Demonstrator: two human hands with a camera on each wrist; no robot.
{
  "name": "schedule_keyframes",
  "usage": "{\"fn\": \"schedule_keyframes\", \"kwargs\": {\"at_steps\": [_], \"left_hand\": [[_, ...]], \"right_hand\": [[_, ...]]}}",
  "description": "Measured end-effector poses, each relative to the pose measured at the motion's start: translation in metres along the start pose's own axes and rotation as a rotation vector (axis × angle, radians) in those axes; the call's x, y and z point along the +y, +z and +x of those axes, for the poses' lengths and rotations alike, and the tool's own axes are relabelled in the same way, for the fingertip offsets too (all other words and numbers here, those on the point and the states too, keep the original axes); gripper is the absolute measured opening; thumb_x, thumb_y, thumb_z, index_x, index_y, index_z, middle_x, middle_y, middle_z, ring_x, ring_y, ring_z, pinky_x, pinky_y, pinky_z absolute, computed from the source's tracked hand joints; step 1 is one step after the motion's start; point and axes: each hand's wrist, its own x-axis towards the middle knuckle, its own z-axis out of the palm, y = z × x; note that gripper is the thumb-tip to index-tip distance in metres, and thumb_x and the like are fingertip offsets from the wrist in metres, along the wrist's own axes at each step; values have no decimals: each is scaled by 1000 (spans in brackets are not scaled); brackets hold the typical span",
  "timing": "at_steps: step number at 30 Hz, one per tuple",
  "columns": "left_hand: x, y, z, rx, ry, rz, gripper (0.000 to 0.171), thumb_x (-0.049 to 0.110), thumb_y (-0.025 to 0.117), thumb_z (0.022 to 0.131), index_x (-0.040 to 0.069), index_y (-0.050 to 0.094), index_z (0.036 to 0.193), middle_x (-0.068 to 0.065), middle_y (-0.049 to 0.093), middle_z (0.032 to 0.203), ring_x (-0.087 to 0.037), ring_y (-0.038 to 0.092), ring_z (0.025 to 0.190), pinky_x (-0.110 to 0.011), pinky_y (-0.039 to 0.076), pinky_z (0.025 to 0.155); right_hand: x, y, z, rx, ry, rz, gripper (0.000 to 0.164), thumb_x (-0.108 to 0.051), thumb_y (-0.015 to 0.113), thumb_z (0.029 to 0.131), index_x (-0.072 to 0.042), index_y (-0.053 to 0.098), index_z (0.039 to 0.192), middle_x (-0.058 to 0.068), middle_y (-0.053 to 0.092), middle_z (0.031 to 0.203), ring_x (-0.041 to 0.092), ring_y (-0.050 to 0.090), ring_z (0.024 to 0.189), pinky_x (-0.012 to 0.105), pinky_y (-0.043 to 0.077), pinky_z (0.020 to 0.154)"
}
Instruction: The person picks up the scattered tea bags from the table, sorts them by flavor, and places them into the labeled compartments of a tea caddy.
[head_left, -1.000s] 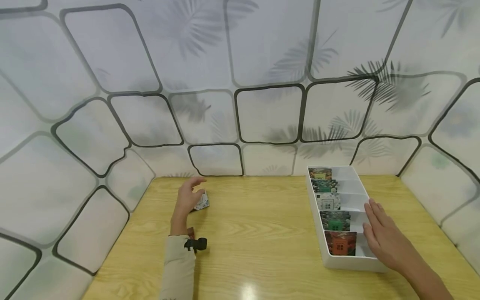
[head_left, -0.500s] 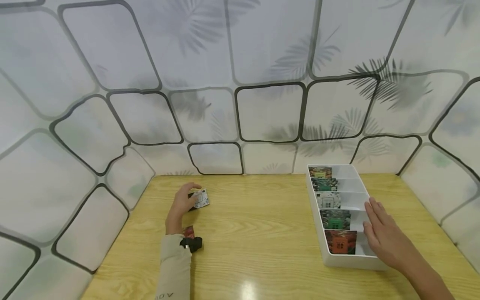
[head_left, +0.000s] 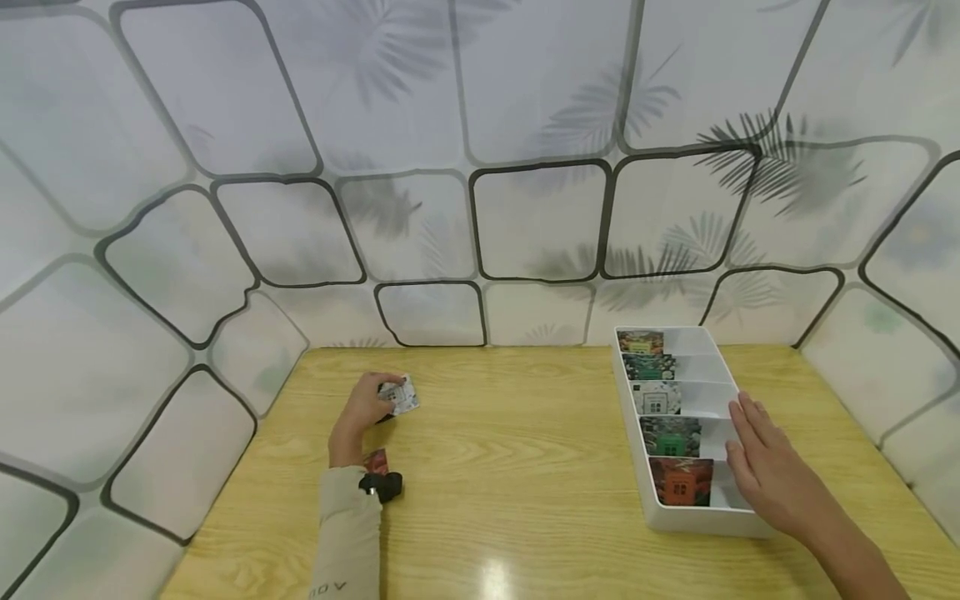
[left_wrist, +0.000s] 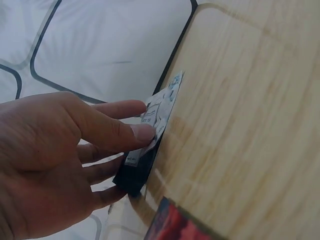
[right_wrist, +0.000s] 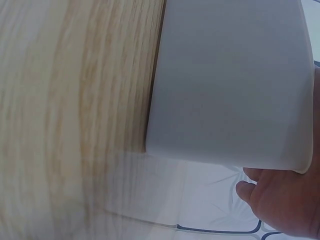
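At the table's left, my left hand pinches a white patterned tea sachet between thumb and index finger. A dark sachet lies under the white one in the left wrist view, near the other fingers. Close to the left wrist is a red sachet, partly hidden by the wrist camera. My right hand, fingers straight, rests against the right side of a white divided box. In the right wrist view the box's wall covers much of that hand.
Compartments of the box hold upright sachets on their left halves: a red-orange one nearest, then a green one, a white one and others behind. A patterned curtain wall closes off the wooden table at the back and sides.
The left hand has come down onto the white sachet, its thumb and index finger closing on it. More of the red sachet shows beside the wrist. My right hand has stayed against the box.
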Motion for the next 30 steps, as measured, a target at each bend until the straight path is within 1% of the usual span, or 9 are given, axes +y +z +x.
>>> {"fn": "schedule_keyframes", "kwargs": {"at_steps": [5,7,12,16,21,23,24,27,30], "left_hand": [[-3,-1,-1,51,-1,6,37,-10,71,88,-4,70,125,-33,52,131,-45,54,114,-51,49,86],[-3,-1,-1,46,0,7,37,-8,72,89,-5,69,125,-34,53,132,-45,55,113,-52,50,88],[0,-1,0,26,-37,-29,38,-6,72,90,-3,68,127,-32,57,134,-37,61,102,-42,52,78],[1,-2,0,52,-24,-97,41,-10,69,88,-1,66,128,-35,55,135,-33,57,88,-34,46,66],[1,-1,2,112,13,-146,40,-12,62,90,0,64,129,-36,52,139,-43,57,107,-36,43,71],[1,-1,2,129,26,-177,38,-12,59,92,0,64,129,-34,53,138,-42,55,115,-37,44,75],[2,-2,2,132,26,-203,38,-12,57,94,0,63,129,-33,53,138,-40,56,113,-37,44,75],[4,-1,2,127,35,-276,36,-13,54,95,-1,64,128,-31,54,134,-30,56,87,-33,43,65],[6,-1,2,119,47,-318,34,-13,52,96,-2,67,125,-29,55,136,-18,39,60,-27,35,54]], "right_hand": [[1,1,1,-7,-2,-9,56,-15,37,110,16,23,155,30,14,166,35,-2,156,34,-11,122],[1,1,1,-8,-3,-11,56,-15,37,110,15,23,155,30,14,166,36,-2,156,33,-11,121],[3,0,2,-7,-3,-5,57,-17,37,110,14,23,156,29,14,166,36,0,156,39,-8,123],[3,0,2,-9,0,-8,57,-17,37,110,14,22,156,29,13,166,36,-1,156,42,-7,123],[0,-1,2,-8,2,-9,57,-16,38,110,15,24,155,30,15,165,38,1,156,38,-9,123],[0,-1,1,-12,7,-11,57,-16,38,110,15,24,155,30,15,165,39,2,156,39,-8,123],[0,-1,1,-14,9,-9,57,-16,38,110,15,23,155,30,15,165,39,2,156,40,-8,123],[0,-1,2,-20,11,-9,57,-15,38,110,15,23,155,30,13,166,38,-1,156,41,-8,123],[1,-1,2,-20,10,-8,57,-16,37,110,15,22,156,30,13,166,37,-2,156,40,-9,122]]}}
